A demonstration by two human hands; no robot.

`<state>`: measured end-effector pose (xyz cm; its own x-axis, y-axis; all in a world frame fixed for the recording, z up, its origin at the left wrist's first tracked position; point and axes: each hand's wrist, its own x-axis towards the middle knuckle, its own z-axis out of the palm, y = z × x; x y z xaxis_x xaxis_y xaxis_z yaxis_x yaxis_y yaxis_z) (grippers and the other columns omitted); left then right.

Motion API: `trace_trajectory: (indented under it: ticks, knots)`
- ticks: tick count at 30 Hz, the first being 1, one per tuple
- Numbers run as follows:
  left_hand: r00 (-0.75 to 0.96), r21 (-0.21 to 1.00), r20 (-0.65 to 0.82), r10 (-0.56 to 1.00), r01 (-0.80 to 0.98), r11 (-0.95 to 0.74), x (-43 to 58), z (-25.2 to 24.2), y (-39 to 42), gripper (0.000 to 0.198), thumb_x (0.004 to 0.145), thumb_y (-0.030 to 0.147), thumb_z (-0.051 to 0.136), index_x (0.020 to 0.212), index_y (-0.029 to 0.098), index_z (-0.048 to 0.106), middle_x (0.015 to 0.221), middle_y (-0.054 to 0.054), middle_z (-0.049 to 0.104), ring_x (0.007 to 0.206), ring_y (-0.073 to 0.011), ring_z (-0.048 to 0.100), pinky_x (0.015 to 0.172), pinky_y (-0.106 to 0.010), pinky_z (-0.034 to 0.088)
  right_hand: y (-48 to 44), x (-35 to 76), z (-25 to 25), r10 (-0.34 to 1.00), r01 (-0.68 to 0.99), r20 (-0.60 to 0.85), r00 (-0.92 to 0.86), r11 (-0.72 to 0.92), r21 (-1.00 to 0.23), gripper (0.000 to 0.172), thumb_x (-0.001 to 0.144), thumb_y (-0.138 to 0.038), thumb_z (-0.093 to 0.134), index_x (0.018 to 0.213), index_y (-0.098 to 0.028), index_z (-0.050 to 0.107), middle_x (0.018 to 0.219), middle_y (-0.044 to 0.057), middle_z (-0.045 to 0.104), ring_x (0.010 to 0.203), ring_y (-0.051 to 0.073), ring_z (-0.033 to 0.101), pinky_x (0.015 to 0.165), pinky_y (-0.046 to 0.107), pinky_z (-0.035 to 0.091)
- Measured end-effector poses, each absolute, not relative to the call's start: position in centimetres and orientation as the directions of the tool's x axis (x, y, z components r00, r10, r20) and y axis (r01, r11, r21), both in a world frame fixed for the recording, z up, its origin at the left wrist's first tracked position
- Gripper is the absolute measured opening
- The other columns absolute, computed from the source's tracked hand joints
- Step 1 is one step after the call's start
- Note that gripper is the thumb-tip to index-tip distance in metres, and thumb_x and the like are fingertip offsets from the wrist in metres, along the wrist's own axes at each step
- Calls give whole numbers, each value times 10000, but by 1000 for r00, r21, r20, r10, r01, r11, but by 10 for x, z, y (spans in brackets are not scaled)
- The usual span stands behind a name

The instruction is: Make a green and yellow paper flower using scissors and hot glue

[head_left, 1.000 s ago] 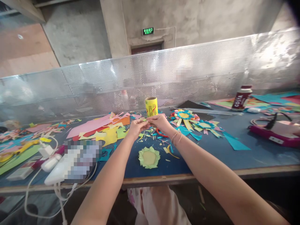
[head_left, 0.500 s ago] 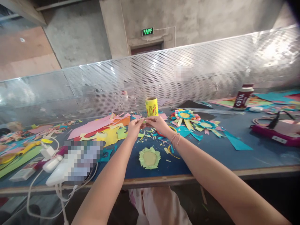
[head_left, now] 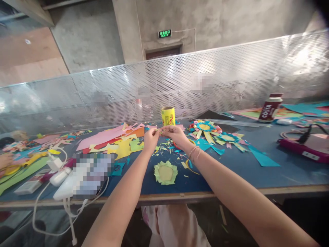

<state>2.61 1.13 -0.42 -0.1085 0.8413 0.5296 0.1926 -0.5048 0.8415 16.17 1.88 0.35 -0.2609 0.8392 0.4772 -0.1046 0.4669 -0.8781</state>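
My left hand and my right hand meet at their fingertips over the middle of the table. Between them they pinch a small piece of green paper, mostly covered by the fingers. Below the hands, near the table's front edge, lies a round green paper flower with a pale flat centre and a folded, ruffled rim. Just behind my fingers a yellow tape roll stands on end. Tiny paper scraps are scattered beneath the hands.
Pink paper and yellow sheets spread at left, near a pixelated phone and white power bank with cables. To the right are finished paper flowers, a dark red bottle and a purple power strip. A perforated metal screen borders the back.
The whole view has shifted slightly, so everything sits a little further right. Both hands stay together at the fingertips, with the right fingers slightly more raised. The green flower has not moved on the table.
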Motion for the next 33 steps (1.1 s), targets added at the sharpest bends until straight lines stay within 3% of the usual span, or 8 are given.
trace_trajectory:
  ticks: [2,6,11,16,24,33]
  knots:
    - [-118,874,483,868,133,-468,25,-5,13,218,692,362,622,602,172,565,531,2,573,489,-113,506,521,-223,377,19,163,4,801,73,548,-241,578,-813,221,708,-323,629,881,-196,682,792,47,685,751,180,629,776,377,503]
    - [-131,920,384,914,-30,-391,23,-6,17,255,673,407,636,633,158,603,532,-14,598,515,-135,563,546,-248,435,20,168,5,618,366,721,-312,779,-509,188,776,-216,544,867,-233,707,916,57,685,897,206,614,865,394,464]
    - [-86,936,255,963,-229,-268,25,-5,16,267,662,408,652,670,145,611,554,-17,620,576,-158,612,610,-289,480,20,172,6,510,469,759,-406,828,-306,278,818,-157,467,970,-235,687,963,68,672,913,201,610,846,384,475]
    - [-34,935,225,974,-273,-225,26,-2,11,253,650,382,674,688,138,623,582,-31,642,606,-163,629,642,-298,494,18,174,5,474,561,757,-450,809,-173,286,839,-147,437,997,-196,670,954,86,661,884,191,608,808,349,486]
    - [5,924,233,973,-314,-219,28,0,8,227,628,341,687,716,139,632,613,-32,660,655,-172,645,697,-310,496,14,175,5,441,648,774,-455,760,-52,272,849,-183,434,1019,-195,646,968,80,643,912,191,578,826,338,467]
    - [32,919,259,965,-314,-236,30,1,6,231,622,335,697,717,133,638,643,-44,670,688,-177,649,721,-321,497,14,176,8,412,642,791,-453,766,-31,255,869,-193,408,948,-188,651,949,81,638,897,187,570,820,323,461]
